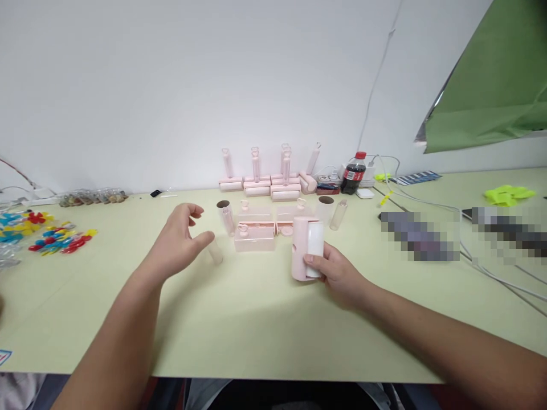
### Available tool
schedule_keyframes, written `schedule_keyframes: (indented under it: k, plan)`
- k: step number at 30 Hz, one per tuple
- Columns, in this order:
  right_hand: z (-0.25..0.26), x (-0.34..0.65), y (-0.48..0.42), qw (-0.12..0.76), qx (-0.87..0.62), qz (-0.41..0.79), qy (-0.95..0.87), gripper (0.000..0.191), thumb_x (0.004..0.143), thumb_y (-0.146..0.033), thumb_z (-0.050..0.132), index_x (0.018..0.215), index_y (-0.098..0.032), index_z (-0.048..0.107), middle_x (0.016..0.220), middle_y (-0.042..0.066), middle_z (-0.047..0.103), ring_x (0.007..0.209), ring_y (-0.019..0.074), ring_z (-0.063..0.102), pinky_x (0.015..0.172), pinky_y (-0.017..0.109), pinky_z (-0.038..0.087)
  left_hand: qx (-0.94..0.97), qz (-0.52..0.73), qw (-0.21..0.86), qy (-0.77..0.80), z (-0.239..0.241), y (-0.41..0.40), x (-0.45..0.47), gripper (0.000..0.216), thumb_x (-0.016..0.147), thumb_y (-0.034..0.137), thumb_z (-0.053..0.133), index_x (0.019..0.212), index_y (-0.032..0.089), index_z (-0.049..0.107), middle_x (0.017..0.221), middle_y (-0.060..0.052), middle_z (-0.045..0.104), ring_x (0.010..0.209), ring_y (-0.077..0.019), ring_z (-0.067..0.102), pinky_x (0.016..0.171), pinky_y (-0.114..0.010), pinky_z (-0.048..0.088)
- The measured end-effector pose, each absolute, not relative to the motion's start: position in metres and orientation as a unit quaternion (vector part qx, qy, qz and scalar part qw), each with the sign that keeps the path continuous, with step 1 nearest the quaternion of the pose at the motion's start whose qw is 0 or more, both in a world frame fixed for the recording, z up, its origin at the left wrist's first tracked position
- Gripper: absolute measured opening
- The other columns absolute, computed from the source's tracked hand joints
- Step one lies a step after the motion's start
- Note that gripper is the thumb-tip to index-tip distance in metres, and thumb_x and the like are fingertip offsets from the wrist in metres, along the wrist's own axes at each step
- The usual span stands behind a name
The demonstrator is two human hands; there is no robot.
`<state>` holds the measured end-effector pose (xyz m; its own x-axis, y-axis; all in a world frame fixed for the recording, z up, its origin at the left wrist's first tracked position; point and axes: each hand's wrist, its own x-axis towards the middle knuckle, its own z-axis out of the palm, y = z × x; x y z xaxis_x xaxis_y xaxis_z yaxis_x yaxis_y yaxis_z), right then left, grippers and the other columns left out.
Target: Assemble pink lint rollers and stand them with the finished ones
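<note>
My right hand [337,270] grips a pink lint roller head [300,250] with a white sticky roll in it, held upright above the table. My left hand [182,239] hangs open at the left, thumb and fingers apart. Just past its thumb stands a clear pinkish tube [216,252], partly hidden by the thumb. Between the hands are several translucent pink covers [255,244]. A white paper roll with a brown core [224,213] stands left of them, a clear tube in front of it. Another such roll [326,209] and a clear tube [339,215] stand at the right.
Along the wall stand several lint rollers [285,191] with upright handles. A cola bottle [354,173] and chargers are right of them. White cables [464,247] and blurred dark objects [419,234] lie at right. Colourful plastic pieces [64,238] lie at far left.
</note>
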<state>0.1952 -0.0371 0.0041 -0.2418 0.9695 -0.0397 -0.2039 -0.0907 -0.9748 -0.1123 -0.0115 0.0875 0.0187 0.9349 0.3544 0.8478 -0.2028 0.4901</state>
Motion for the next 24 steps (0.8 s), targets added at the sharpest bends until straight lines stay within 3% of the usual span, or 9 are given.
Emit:
schedule_keyframes:
  k: [3,7,9,16,20,24]
  plan:
    - [0.002,0.197,-0.036,0.482,-0.395,0.630,-0.463,0.044,0.071,-0.040,0.078,0.106,-0.020,0.060,0.088,0.001,0.063,0.074,0.0160,0.055,0.065,0.027,0.043,0.719,0.166,0.166,0.654,0.081,0.000,-0.129,0.057,0.075,0.055,0.061,0.120,0.021,0.051,0.123,-0.012,0.059,0.105,-0.0296,0.059,0.075,-0.035,0.049]
    - [0.002,0.197,-0.037,0.473,-0.392,0.642,-0.458,0.045,0.068,-0.038,0.080,0.103,-0.020,0.060,0.089,0.002,0.064,0.075,0.0168,0.055,0.065,0.028,0.043,0.744,0.090,0.231,0.621,0.075,0.006,-0.127,0.039,0.081,0.055,0.054,0.102,0.023,0.061,0.105,-0.007,0.067,0.091,-0.0260,0.064,0.074,-0.034,0.048]
    - [0.003,0.196,-0.038,0.468,-0.389,0.648,-0.459,0.044,0.067,-0.038,0.081,0.102,-0.020,0.060,0.086,0.002,0.064,0.073,0.0164,0.055,0.064,0.027,0.042,0.764,0.102,0.237,0.591,0.078,0.003,-0.120,0.032,0.083,0.052,0.052,0.091,0.023,0.063,0.096,-0.005,0.068,0.083,-0.0233,0.063,0.071,-0.033,0.047]
    - [0.006,0.189,-0.044,0.430,-0.333,0.697,-0.468,0.045,0.065,-0.034,0.081,0.099,-0.018,0.057,0.081,0.000,0.060,0.065,0.0124,0.051,0.055,0.023,0.038,0.844,0.201,0.314,0.386,0.072,-0.023,-0.071,0.016,0.083,0.034,0.060,0.083,0.020,0.053,0.082,0.000,0.060,0.073,-0.0141,0.055,0.067,-0.026,0.044]
    - [0.005,0.187,-0.047,0.408,-0.302,0.716,-0.479,0.050,0.064,-0.033,0.082,0.102,-0.018,0.054,0.083,0.002,0.061,0.067,0.0130,0.053,0.055,0.022,0.040,0.867,0.213,0.298,0.339,0.053,-0.030,-0.047,0.034,0.081,0.044,0.065,0.075,0.020,0.042,0.070,0.004,0.045,0.061,-0.0100,0.039,0.055,-0.022,0.032]
    - [0.006,0.189,-0.047,0.404,-0.290,0.721,-0.482,0.048,0.066,-0.033,0.081,0.102,-0.017,0.054,0.086,0.003,0.063,0.068,0.0139,0.056,0.056,0.023,0.041,0.877,0.233,0.298,0.295,0.046,-0.031,-0.042,0.034,0.083,0.047,0.064,0.080,0.018,0.047,0.072,0.004,0.045,0.062,-0.0094,0.038,0.055,-0.022,0.029]
